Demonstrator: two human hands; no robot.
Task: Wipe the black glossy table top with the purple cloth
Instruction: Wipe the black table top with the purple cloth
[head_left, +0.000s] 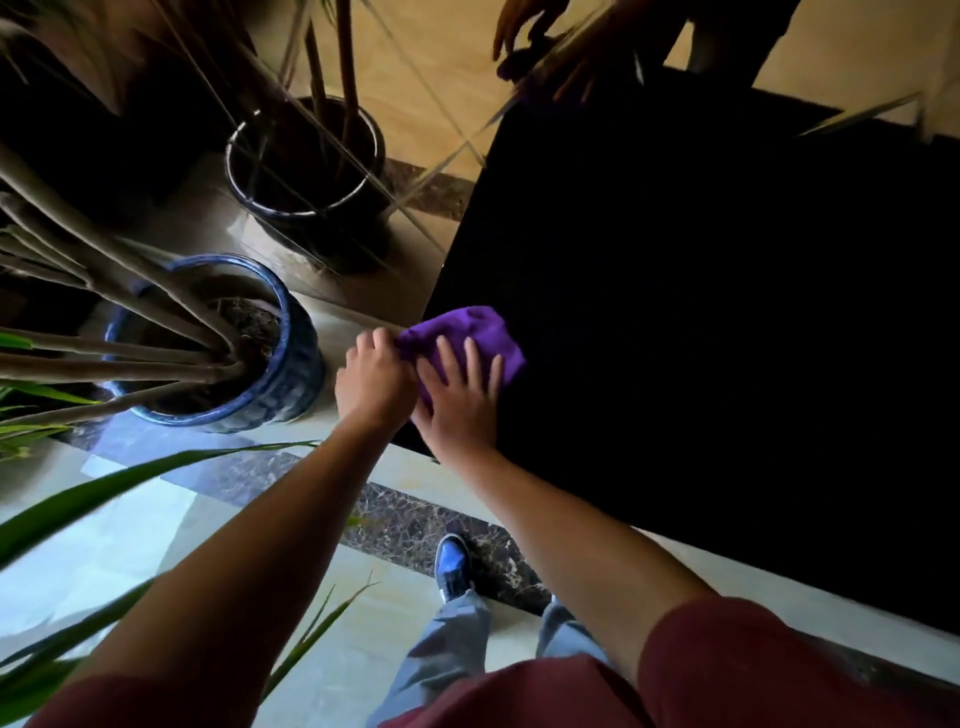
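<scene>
At the near left corner of the black glossy table top, a bunched purple cloth. Right hand flat on it, fingers spread apart. Left hand beside the blue plant pot, fingers curled tight on the cloth's edge.

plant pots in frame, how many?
2. A blue glazed pot stands on the floor just left of the black table top; a dark pot stands farther back. Leaves at far left may hide others.
</scene>
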